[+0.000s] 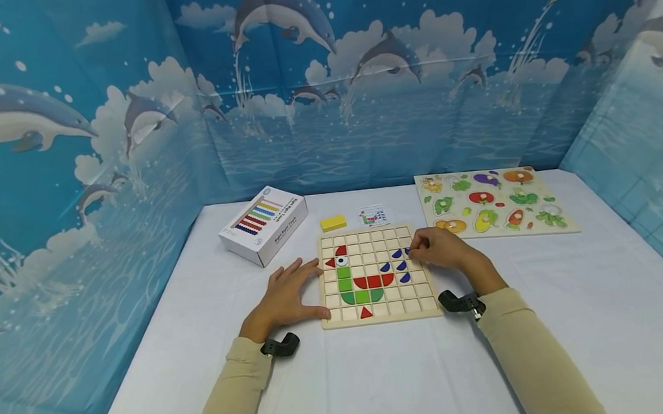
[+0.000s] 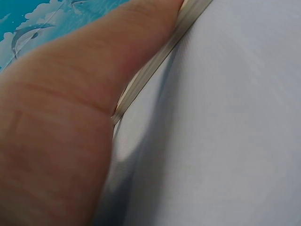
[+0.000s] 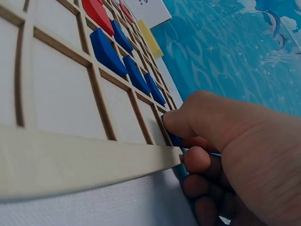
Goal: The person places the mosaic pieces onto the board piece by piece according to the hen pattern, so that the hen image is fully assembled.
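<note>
A wooden grid board (image 1: 384, 320) lies flat on the white table, holding coloured pieces in a bird-like shape. In its cells are green squares (image 1: 344, 273), red pieces (image 1: 374, 281), an eye piece (image 1: 342, 261), a red triangle (image 1: 366, 312) and several blue rounded pieces (image 1: 404, 278). My left hand (image 1: 283, 298) rests at the board's left side, fingers spread, thumb touching the lower left edge. At the upper right cells, my right hand (image 1: 446, 250) pinches another blue piece (image 3: 175, 138) between thumb and finger; the fingers partly hide it.
Behind the board lie a yellow block (image 1: 333, 223) and a small picture card (image 1: 372, 215). A white box (image 1: 263, 225) sits at the back left. A vegetable puzzle board (image 1: 466, 206) lies at the back right. Dolphin-print cloth (image 1: 361, 139) hangs around the table.
</note>
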Available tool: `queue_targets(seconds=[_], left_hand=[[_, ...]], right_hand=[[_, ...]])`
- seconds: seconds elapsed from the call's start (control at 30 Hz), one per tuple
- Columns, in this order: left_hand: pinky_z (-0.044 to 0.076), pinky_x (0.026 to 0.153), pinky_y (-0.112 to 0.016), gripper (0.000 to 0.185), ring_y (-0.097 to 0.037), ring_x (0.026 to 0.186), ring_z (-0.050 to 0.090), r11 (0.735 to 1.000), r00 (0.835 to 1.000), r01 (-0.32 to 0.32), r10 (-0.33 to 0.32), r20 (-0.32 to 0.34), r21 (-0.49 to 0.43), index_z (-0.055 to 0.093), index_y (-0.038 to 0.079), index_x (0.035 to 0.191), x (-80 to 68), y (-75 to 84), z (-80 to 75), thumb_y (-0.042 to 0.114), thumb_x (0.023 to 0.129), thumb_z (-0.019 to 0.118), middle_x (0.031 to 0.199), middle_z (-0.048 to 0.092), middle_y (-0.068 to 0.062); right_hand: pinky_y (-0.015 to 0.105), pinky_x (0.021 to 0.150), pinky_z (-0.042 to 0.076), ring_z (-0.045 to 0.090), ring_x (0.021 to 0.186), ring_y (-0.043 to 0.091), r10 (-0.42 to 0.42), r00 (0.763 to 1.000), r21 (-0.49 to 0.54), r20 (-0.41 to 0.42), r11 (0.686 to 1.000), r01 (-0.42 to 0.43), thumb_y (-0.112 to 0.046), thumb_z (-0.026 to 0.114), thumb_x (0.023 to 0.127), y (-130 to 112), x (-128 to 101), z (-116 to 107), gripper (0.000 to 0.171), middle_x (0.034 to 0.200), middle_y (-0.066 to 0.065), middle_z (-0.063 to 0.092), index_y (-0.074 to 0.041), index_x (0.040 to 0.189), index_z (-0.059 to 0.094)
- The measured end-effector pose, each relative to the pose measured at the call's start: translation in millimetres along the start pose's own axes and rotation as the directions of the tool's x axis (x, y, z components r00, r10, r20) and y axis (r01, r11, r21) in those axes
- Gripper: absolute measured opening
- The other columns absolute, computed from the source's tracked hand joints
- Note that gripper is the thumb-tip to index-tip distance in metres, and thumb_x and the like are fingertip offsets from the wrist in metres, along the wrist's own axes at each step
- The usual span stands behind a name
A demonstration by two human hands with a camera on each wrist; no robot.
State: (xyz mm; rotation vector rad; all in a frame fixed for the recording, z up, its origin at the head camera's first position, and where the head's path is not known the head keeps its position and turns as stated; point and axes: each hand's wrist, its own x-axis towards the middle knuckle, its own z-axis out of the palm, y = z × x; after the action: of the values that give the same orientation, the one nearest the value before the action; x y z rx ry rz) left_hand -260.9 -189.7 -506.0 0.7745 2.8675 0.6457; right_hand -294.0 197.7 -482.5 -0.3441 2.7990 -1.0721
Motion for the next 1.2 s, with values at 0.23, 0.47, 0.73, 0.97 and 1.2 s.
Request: queue_targets(seconds=[0.23, 0.47, 0.73, 0.97, 1.2], left_hand=[[0.005, 0.12, -0.055, 0.097, -0.024, 0.154, 0.011, 1.0, 1.0, 0.004, -0.004, 0.009, 0.002, 0.048, 0.03, 0.146, -0.7, 0.3, -2.1, 0.081, 0.068, 0.073, 0.164, 0.03, 0.008], [0.005, 0.12, -0.055, 0.096, -0.024, 0.153, 0.011, 1.0, 1.0, 0.006, -0.006, 0.01, -0.01, 0.049, 0.03, 0.146, -2.8, 0.9, -2.3, 0.079, 0.068, 0.075, 0.164, 0.029, 0.008], [0.005, 0.12, -0.056, 0.097, -0.024, 0.154, 0.011, 1.0, 1.0, 0.001, 0.0, 0.018, -0.016, 0.048, 0.029, 0.147, -2.5, 0.8, -0.6, 0.08, 0.068, 0.073, 0.164, 0.029, 0.008], [0.005, 0.12, -0.055, 0.098, -0.024, 0.154, 0.01, 1.0, 1.0, -0.005, 0.005, 0.01, -0.008, 0.048, 0.03, 0.147, -0.4, 1.0, -1.8, 0.081, 0.068, 0.073, 0.164, 0.029, 0.008], [0.006, 0.12, -0.055, 0.098, -0.023, 0.154, 0.011, 1.0, 1.0, -0.002, 0.002, 0.007, -0.004, 0.048, 0.03, 0.147, -0.3, -0.6, -0.9, 0.081, 0.068, 0.073, 0.164, 0.029, 0.009]], right_hand=[[0.034, 0.063, 0.043, 0.053, 0.071, 0.021, -0.007, 1.0, 0.019, -0.007, 1.0, 0.007, -0.013, 0.073, 0.092, -2.7, -0.5, 1.8, 0.008, 0.076, 0.003, 0.061, -0.009, 0.09, 0.067], [0.034, 0.062, 0.04, 0.051, 0.07, 0.02, -0.004, 1.0, 0.002, 0.005, 1.0, 0.004, -0.015, 0.074, 0.091, -4.0, -1.1, 2.5, 0.011, 0.075, 0.003, 0.054, -0.009, 0.094, 0.065], [0.034, 0.066, 0.044, 0.051, 0.078, 0.021, -0.106, 0.993, 0.016, 0.06, 0.994, 0.106, -0.011, 0.068, 0.095, -1.0, -18.7, -10.3, 0.021, 0.086, 0.003, 0.057, -0.005, 0.116, 0.066], [0.039, 0.082, 0.052, 0.057, 0.091, 0.019, -0.113, 0.988, -0.066, 0.109, 0.99, 0.121, -0.016, 0.069, 0.097, 22.6, -52.2, -37.6, 0.025, 0.103, 0.001, 0.065, -0.008, 0.121, 0.067], [0.041, 0.089, 0.05, 0.053, 0.097, 0.022, -0.013, 0.984, -0.064, 0.18, 0.998, 0.025, -0.013, 0.07, 0.094, 52.4, -85.3, -61.6, 0.023, 0.111, 0.002, 0.062, -0.015, 0.116, 0.071]])
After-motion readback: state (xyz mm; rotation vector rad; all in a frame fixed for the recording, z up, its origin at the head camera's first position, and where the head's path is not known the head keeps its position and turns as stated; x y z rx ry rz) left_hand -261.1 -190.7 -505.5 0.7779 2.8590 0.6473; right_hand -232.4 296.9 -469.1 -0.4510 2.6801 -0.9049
